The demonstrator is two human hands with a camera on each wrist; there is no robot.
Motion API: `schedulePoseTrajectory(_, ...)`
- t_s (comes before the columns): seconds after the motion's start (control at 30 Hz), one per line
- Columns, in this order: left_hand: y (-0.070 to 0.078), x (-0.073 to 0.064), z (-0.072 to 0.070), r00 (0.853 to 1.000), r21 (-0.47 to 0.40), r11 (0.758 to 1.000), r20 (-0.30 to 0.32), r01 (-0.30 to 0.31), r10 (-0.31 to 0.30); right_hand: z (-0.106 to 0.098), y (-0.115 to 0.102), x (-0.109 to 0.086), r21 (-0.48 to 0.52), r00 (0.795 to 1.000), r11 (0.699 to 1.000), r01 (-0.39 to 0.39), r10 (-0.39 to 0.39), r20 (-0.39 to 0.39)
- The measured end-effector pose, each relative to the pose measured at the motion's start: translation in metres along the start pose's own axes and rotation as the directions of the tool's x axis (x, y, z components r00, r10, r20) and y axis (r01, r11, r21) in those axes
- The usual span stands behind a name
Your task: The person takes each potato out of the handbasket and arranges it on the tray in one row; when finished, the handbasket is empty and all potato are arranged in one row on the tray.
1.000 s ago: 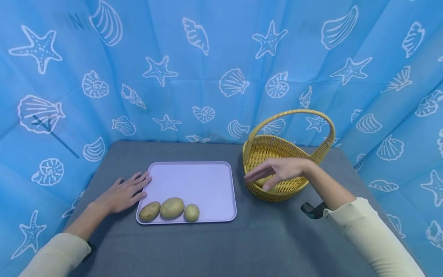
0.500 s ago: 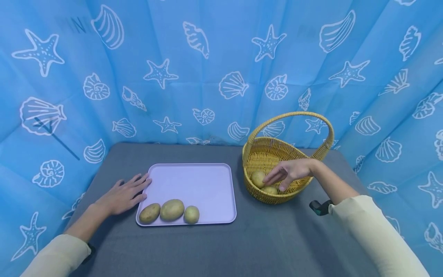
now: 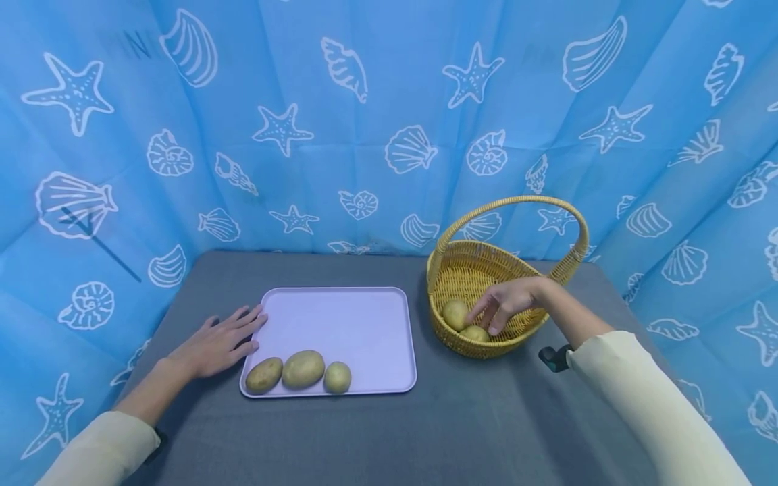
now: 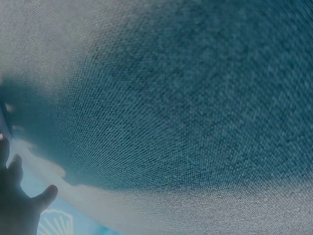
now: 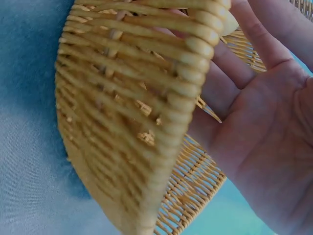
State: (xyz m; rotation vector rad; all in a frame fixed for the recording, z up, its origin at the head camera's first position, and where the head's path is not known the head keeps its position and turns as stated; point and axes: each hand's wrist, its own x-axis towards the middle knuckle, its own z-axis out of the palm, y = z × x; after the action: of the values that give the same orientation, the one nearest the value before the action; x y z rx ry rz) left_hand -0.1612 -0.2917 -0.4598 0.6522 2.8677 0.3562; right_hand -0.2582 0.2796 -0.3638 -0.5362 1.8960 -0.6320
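Observation:
My left hand [image 3: 214, 344] lies flat with spread fingers, its fingertips at the left rim of a lilac tray [image 3: 340, 324]. Three potatoes line the tray's near side: an oblong one [image 3: 264, 375], a bigger one [image 3: 303, 369] and a small round one [image 3: 337, 377]. My right hand [image 3: 513, 297] reaches down into a yellow wicker basket [image 3: 483, 253], its relaxed fingers beside two potatoes, one at the left [image 3: 454, 314] and one nearer the front wall [image 3: 475, 333]. The right wrist view shows the palm [image 5: 269, 127] behind the woven rim, with fingers partly hidden.
Arching over the basket is a tall handle [image 3: 510, 200]. Grey cloth [image 3: 389, 439] covers the table. A blue curtain with shells and starfish [image 3: 365, 135] hangs behind it and along both sides.
My right hand has shifted right from over the basket's left side, then lowered among the potatoes, uncovering them. The left hand keeps its place at the tray.

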Motion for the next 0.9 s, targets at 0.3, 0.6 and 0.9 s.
schedulePoseTrajectory(0.3, 0.003, 0.0, -0.002, 1.0, -0.012, 1.0, 0.0, 0.002, -0.002, 0.001, 0.002, 0.014, -0.038, 1.0, 0.999, -0.016, 0.016, -0.013)
schedulePoseTrajectory(0.6, -0.001, 0.0, 0.0, 1.0, -0.004, 1.0, -0.01, -0.004, 0.004, 0.007, -0.006, 0.025, -0.013, 0.997, 1.0, 0.001, -0.002, -0.081)
schedulePoseTrajectory(0.9, -0.004, 0.0, 0.002, 1.0, -0.005, 1.0, -0.011, -0.01, 0.01, 0.008, -0.009, 0.028, -0.033, 0.998, 0.999, -0.012, 0.01, -0.059)
